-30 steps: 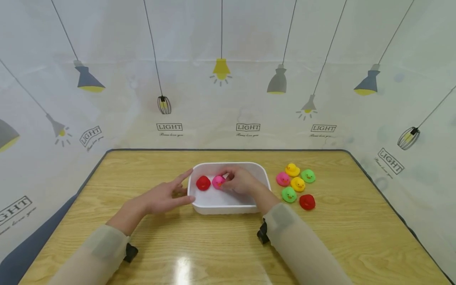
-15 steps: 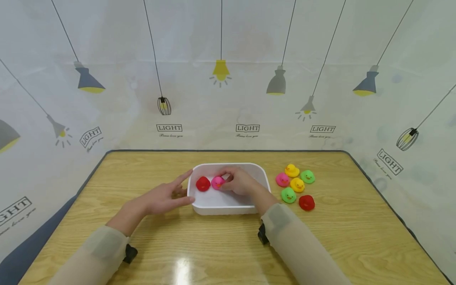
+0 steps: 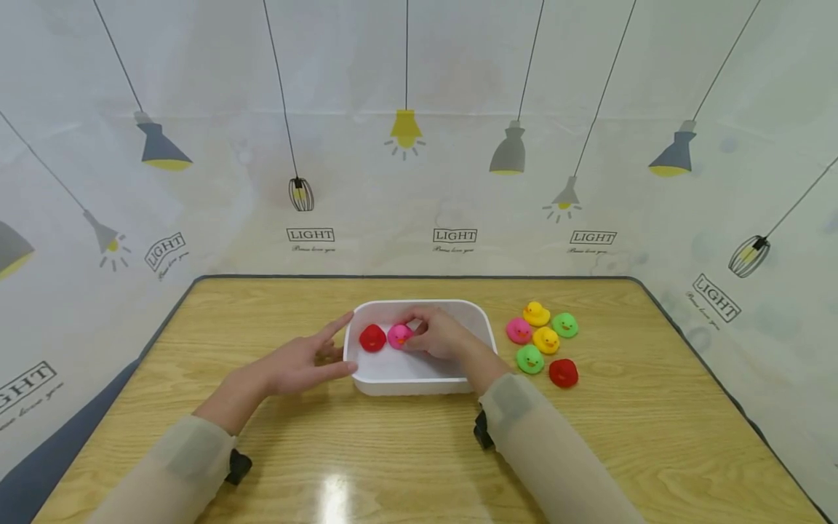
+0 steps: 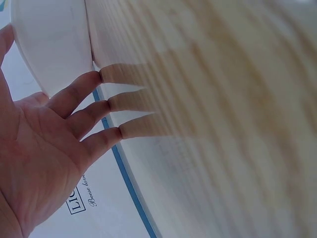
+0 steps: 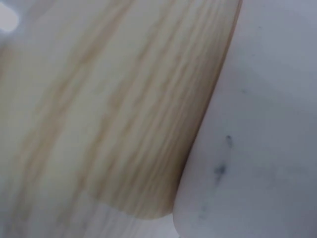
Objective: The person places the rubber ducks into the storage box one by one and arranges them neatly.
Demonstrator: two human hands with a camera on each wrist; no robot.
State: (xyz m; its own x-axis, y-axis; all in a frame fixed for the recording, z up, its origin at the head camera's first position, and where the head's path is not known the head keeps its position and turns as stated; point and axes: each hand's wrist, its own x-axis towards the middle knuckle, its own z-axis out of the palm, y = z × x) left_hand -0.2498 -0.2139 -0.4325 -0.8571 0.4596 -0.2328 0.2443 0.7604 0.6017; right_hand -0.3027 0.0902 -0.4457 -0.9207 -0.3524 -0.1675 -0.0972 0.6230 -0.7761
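Note:
A white plastic tub [image 3: 419, 388] stands on the wooden table. Inside it, toward the left end, sits a red rubber duck [image 3: 372, 338]. Right beside that is a pink rubber duck [image 3: 398, 335], which my right hand [image 3: 441, 333] pinches between thumb and fingers, reaching in over the front right. My left hand [image 3: 297, 365] is spread at the tub's left end, thumb and index finger touching the rim. In the left wrist view, the other fingertips [image 4: 113, 134] of that hand rest on the tabletop. The right wrist view shows only the tub's outer wall [image 5: 262, 124] and the table, with the right hand hidden.
Right of the tub lies a loose group of rubber ducks: two yellow, one of them a yellow duck [image 3: 546, 340], two green, including a green duck [image 3: 530, 359], another pink duck [image 3: 519, 330] and another red duck [image 3: 564, 372]. A lamp-patterned backdrop [image 3: 380, 255] borders the table [image 3: 288, 466].

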